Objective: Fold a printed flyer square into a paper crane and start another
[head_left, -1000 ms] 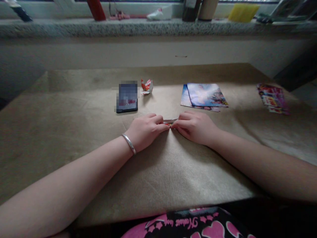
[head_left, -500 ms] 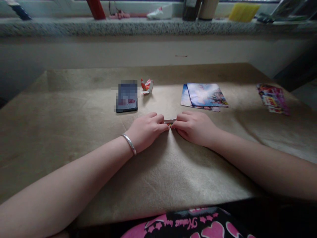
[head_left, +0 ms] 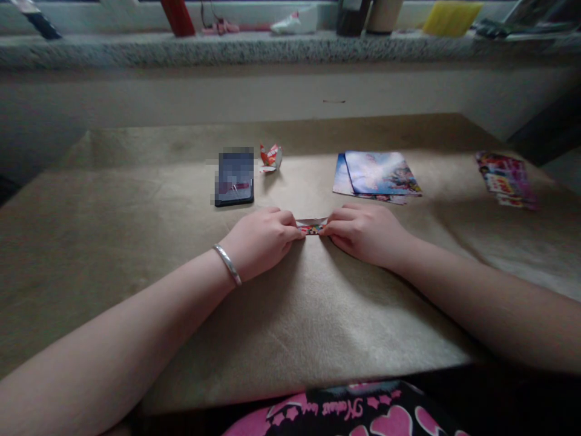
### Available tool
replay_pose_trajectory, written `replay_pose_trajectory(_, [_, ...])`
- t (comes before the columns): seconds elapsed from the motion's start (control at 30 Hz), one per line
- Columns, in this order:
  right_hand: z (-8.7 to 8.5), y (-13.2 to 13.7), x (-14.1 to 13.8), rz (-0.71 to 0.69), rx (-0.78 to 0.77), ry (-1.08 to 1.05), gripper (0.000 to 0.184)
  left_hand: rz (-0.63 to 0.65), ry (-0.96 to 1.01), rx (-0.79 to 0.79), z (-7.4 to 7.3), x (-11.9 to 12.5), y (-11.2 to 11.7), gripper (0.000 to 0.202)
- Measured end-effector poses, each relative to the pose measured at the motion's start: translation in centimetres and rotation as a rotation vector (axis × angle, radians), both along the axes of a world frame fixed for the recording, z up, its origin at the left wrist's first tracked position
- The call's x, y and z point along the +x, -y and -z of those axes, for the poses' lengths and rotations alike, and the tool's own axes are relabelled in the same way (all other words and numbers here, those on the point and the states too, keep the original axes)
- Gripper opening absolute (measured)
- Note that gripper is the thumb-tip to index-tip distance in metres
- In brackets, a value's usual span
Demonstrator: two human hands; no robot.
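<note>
In the head view, a small piece of folded paper (head_left: 313, 230) with a colourful printed front and a pale back edge lies on the worktop (head_left: 290, 327), between the two hands. The left hand (head_left: 265, 238) has its fingers and thumb closed on the left end of the folded paper, and the right hand (head_left: 365, 233) pinches its right end the same way; the fingers hide both ends. A silver bangle (head_left: 227, 264) circles the left wrist.

Beyond the folded paper and to its left lies a dark phone (head_left: 236, 175), its screen partly pixelated. A red and white crumpled wrapper (head_left: 272, 158) stands just beside the phone, also beyond the folded paper. Beyond the folded paper and to its right, square picture sheets (head_left: 381, 174) overlap in a pile. Well apart to the folded paper's right lie pink and red printed papers (head_left: 506, 178), too blurred to read.
</note>
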State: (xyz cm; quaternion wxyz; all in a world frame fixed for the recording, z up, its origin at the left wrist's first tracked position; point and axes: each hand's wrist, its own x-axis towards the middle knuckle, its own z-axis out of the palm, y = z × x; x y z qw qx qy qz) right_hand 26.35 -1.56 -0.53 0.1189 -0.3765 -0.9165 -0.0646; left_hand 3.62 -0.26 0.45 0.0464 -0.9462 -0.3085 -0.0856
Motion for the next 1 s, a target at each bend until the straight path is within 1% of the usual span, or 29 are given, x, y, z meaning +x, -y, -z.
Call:
replay_pose_trajectory(0.17, [-0.1,0.1,-0.2,0.011,-0.002,0.001,0.02,-0.025,-0.027,0.004,-0.2,0.2,0.2,0.024])
replay_pose_trajectory(0.37, [-0.4,-0.2,0.8,-0.011,-0.036,-0.046,0.018,0.032,-0.015,-0.038,-0.1,-0.4,-0.4,0.026])
replay_pose_trajectory(0.5, [-0.6,-0.2,1.1,-0.022,-0.011,0.007,0.019,0.088,-0.024,-0.049,-0.3,-0.5,-0.5,0.027])
replay_pose_trajectory(0.63, [-0.9,0.2,0.6,-0.015,0.031,0.105,0.022,0.06,-0.066,-0.029,-0.6,-0.2,0.0,0.024])
replay_pose_trajectory(0.73, [-0.9,0.3,0.7,-0.014,0.019,0.102,0.022,0.041,-0.087,-0.024,-0.5,-0.3,-0.1,0.022])
replay_pose_trajectory(0.8, [-0.8,0.2,1.1,-0.036,-0.014,0.053,0.022,0.059,-0.067,-0.03,-0.4,-0.6,-0.5,0.023])
replay_pose_trajectory(0.9, [-0.5,-0.1,1.9,-0.07,-0.054,0.012,0.022,0.147,-0.021,-0.08,-0.2,-1.1,-1.1,0.025])
replay_pose_trajectory(1.0, [-0.3,-0.2,2.1,-0.066,-0.074,-0.03,0.02,0.184,-0.001,-0.098,-0.2,-1.4,-1.5,0.027])
